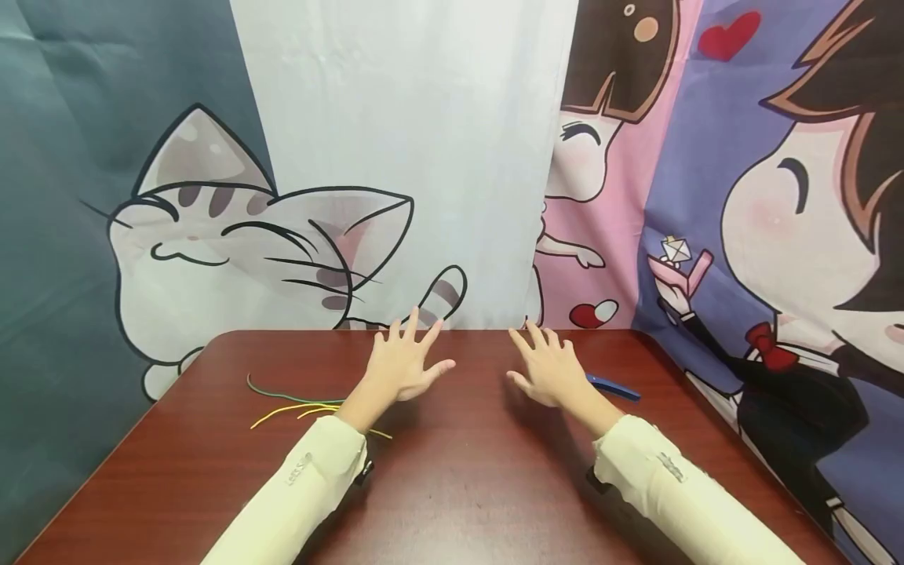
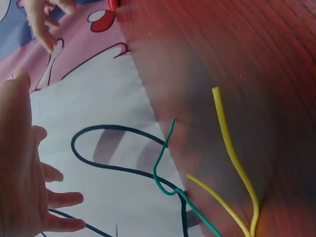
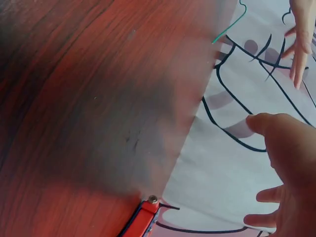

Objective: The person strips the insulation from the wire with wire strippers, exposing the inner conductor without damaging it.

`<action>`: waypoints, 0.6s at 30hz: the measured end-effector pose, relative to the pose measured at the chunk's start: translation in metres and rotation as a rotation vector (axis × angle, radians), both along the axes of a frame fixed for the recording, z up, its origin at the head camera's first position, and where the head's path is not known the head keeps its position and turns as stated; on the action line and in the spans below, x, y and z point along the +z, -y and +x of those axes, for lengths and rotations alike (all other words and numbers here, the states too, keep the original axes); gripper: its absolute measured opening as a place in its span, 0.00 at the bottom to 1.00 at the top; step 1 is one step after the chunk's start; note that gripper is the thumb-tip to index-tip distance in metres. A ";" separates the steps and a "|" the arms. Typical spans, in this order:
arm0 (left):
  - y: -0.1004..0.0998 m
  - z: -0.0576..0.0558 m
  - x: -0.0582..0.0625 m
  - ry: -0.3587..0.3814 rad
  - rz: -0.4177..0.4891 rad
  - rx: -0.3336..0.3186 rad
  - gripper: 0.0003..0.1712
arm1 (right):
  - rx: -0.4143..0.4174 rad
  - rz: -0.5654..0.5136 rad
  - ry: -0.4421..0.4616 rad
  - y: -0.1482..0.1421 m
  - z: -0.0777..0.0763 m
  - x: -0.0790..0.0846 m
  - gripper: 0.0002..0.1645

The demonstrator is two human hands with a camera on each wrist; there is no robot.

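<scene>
Both hands reach forward over the table with fingers spread and nothing in them. My left hand (image 1: 402, 367) is beyond several yellow wires (image 2: 229, 143) and a green wire (image 2: 160, 163); its forearm hides part of these in the head view. On the other side, my right hand (image 1: 554, 370) is nearest to a slim blue tool (image 1: 614, 387), partly behind that wrist. The right wrist view gives this tool's end as red with dark edging and a round metal rivet (image 3: 153, 199). Its exact kind does not show.
The reddish-brown wooden table (image 1: 452, 486) ends at a cloth backdrop (image 1: 424, 157) printed with a cartoon cat and figures. Pale sleeves (image 1: 297, 486) cover both forearms, with a small dark device (image 1: 363, 472) at the left wrist.
</scene>
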State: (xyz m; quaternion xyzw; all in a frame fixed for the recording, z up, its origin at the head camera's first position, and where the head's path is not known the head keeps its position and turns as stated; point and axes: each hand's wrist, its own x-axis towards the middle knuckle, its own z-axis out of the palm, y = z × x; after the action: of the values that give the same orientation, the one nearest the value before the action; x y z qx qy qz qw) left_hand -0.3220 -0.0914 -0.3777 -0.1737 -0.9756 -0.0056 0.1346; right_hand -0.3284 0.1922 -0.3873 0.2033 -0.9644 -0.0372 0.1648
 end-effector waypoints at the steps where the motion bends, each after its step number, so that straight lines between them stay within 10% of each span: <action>1: 0.002 0.000 0.000 0.014 0.021 -0.002 0.46 | -0.004 -0.021 0.017 -0.002 0.000 -0.001 0.46; 18: 0.029 -0.002 -0.011 0.116 0.267 -0.005 0.33 | -0.051 -0.356 0.201 -0.050 -0.004 -0.013 0.46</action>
State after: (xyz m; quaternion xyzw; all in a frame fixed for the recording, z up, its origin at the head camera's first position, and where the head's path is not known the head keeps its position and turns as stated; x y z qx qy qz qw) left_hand -0.3243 -0.1199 -0.3889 -0.1562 -0.9718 -0.1456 0.1001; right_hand -0.3324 0.2427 -0.4005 0.1494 -0.9722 0.1502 0.1000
